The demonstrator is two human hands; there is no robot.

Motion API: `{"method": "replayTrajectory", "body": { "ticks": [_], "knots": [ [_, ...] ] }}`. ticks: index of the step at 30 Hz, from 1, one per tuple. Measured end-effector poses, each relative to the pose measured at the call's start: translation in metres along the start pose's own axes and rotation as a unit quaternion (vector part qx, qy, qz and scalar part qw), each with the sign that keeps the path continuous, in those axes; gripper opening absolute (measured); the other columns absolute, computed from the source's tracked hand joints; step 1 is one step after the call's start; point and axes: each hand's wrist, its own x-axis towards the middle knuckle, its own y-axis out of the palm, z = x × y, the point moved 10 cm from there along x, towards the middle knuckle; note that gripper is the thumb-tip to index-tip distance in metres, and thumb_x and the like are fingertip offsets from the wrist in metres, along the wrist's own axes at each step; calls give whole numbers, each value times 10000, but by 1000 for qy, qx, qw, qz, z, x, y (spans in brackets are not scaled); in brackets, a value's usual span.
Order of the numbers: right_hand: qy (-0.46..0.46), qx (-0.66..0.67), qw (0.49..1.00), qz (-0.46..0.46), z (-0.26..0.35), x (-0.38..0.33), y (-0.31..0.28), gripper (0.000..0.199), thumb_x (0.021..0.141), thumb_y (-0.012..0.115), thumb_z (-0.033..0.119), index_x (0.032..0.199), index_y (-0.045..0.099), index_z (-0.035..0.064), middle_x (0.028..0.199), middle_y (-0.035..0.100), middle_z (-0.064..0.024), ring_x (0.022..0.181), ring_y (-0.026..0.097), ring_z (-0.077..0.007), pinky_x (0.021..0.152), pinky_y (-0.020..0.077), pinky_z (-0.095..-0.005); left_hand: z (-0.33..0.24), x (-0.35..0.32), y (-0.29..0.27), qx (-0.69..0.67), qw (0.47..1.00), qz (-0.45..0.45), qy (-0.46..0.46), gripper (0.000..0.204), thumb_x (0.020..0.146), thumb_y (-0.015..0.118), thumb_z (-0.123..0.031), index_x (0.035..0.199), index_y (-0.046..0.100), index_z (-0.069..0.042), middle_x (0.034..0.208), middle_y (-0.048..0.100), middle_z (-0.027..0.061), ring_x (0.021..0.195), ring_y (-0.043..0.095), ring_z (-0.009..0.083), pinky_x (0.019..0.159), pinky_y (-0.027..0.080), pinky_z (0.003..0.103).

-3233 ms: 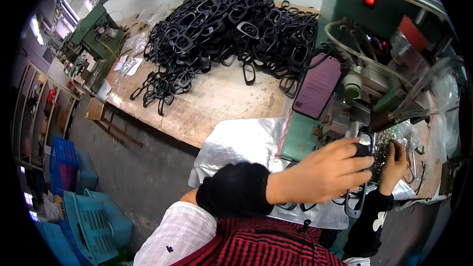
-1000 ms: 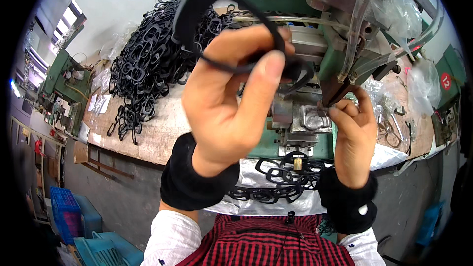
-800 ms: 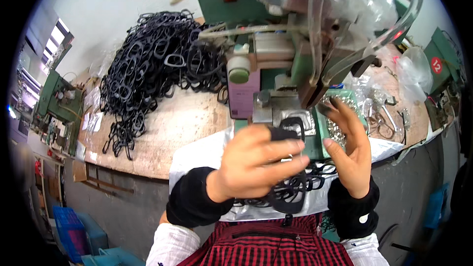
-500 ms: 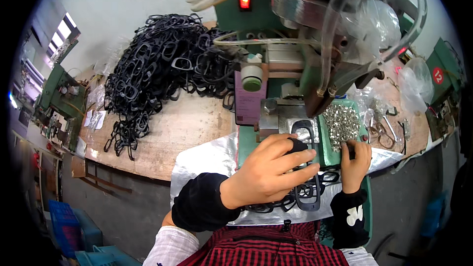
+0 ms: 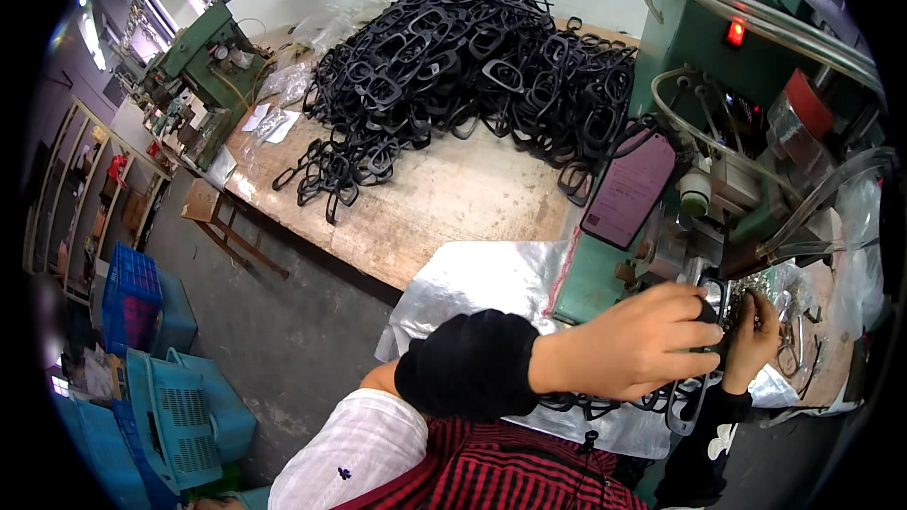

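Observation:
My left hand (image 5: 635,342) is closed on a black eyeglass frame (image 5: 682,413), which stands lengthwise in front of the green bench machine (image 5: 685,52). A black band wraps one of its fingers. My right hand (image 5: 755,348) is beyond it, fingers curled down at small silver metal pieces (image 5: 753,285); whatever is between the fingertips is hidden. More black eyeglass frames (image 5: 590,406) lie under my left hand on a silver sheet (image 5: 482,274). A large tangled heap of black eyeglass frames (image 5: 430,71) covers the back of the wooden table (image 5: 444,194).
A purple rounded panel (image 5: 628,187) leans against the machine, whose red switch (image 5: 736,32) is lit. Clear hoses (image 5: 831,198) loop at the right. Another green machine (image 5: 203,61) stands far left. Blue plastic baskets (image 5: 175,411) and a wooden stool (image 5: 236,231) are on the floor.
The view has swung left, so the machine and both hands now sit further right in it. My left hand still holds the eyeglass frame; my right hand remains by the metal pieces.

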Motion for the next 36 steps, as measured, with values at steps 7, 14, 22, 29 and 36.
{"method": "replayTrajectory", "body": {
  "ticks": [7,14,22,29,36],
  "knots": [
    [121,179,974,-66,-26,-34,-22,160,946,622,78,1058,660,-29,993,661,-48,912,585,-114,828,464,-248,40,-114,-98,265,902,-219,-261,431,807,685,-28,1226,587,-10,1236,615,169,1105,616,296,982,454,417],
    [142,276,950,-28,-3,-23,-12,169,916,645,29,1077,646,-21,1001,659,-51,907,608,-111,822,468,-235,190,-55,-176,504,819,-126,-243,208,818,696,-174,982,695,-45,1214,610,135,1112,532,336,966,408,427],
    [144,130,979,-60,-20,-41,-35,138,908,646,39,1026,656,-33,955,657,-40,887,592,-108,835,461,-244,318,-66,-167,589,666,64,-453,748,723,653,-718,1093,726,-72,1385,508,173,1304,408,412,1117,192,613],
    [132,194,970,-58,15,-50,-58,116,853,642,-20,968,646,-35,931,651,-43,871,573,-123,827,450,-263,250,-129,-147,508,806,95,-287,243,832,708,-280,955,658,-76,895,551,133,884,555,354,711,462,455],
    [58,366,928,32,117,21,-1,383,787,677,-44,1153,565,-30,927,645,-61,911,605,-146,853,467,-275,225,-161,-138,364,734,203,-536,212,793,691,-251,929,735,-94,832,692,176,822,657,365,715,514,458]
  ]
}}
